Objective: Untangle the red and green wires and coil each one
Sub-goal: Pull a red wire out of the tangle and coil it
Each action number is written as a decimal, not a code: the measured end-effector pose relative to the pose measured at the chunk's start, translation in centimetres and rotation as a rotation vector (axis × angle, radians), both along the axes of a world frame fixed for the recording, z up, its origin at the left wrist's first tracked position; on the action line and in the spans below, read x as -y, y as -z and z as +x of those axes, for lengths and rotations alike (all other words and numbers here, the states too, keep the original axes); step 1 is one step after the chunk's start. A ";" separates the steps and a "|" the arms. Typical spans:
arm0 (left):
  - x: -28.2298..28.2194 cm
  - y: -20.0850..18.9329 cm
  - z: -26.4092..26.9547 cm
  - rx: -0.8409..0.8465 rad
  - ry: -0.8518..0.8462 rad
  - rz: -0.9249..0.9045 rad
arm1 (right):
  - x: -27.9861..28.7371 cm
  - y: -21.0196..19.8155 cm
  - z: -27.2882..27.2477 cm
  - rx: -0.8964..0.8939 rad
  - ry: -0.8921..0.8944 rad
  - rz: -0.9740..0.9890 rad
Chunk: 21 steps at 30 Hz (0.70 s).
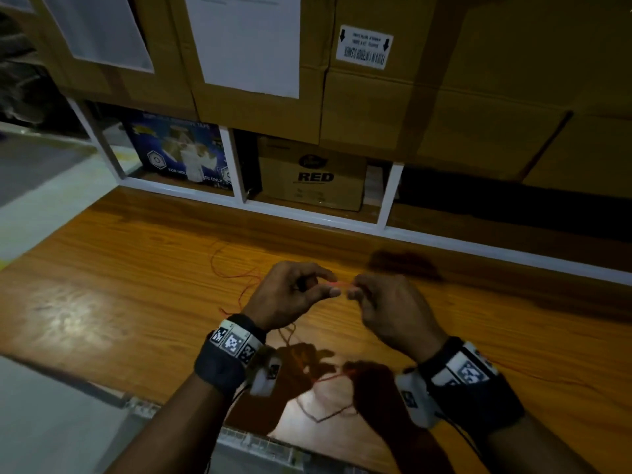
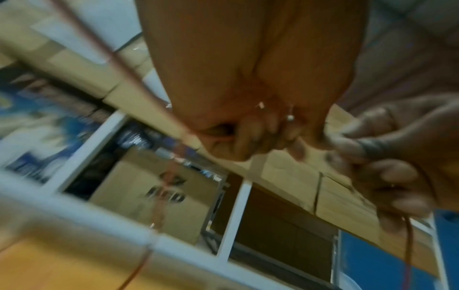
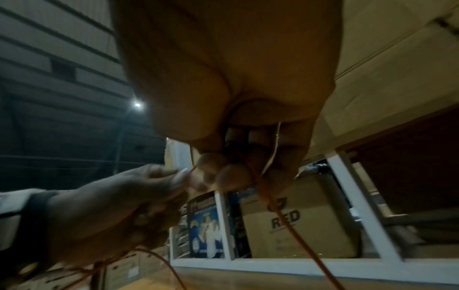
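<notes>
Clearly early on: left hand (image 1: 294, 295) and right hand (image 1: 386, 302) both pinch the red wire (image 1: 337, 284), its slack loose on the table (image 1: 136, 285); no coil or green wire visible.

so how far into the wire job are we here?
Early. Done: no finished coil shows anywhere. In hand: the left hand and right hand pinch a short taut stretch of the red wire above the wooden table; the rest trails in loose loops. Left: coiling the red, plus the green wire, which I can't make out in any view.
</notes>
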<state>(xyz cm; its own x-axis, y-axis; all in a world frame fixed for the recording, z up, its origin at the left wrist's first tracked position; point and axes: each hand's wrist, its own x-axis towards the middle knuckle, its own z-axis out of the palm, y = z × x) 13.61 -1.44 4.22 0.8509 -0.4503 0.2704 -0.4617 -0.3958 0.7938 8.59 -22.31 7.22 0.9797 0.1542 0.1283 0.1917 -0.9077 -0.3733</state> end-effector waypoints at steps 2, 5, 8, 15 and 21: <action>-1.6 0.7 0.1 -0.037 0.005 -0.004 | 2.8 -0.3 0.6 0.043 0.107 0.079; -5.4 2.8 0.6 -0.004 -0.082 0.096 | 8.8 -2.3 1.1 0.254 0.302 0.179; -8.9 4.1 0.6 -0.010 -0.186 0.055 | 13.8 -5.0 0.5 0.307 0.555 0.179; -5.4 3.1 0.5 0.004 -0.111 0.011 | 9.0 -2.2 -0.6 -0.118 0.308 -0.105; -1.0 1.5 0.2 -0.006 0.058 -0.034 | -1.1 -1.8 0.4 -0.081 -0.041 -0.138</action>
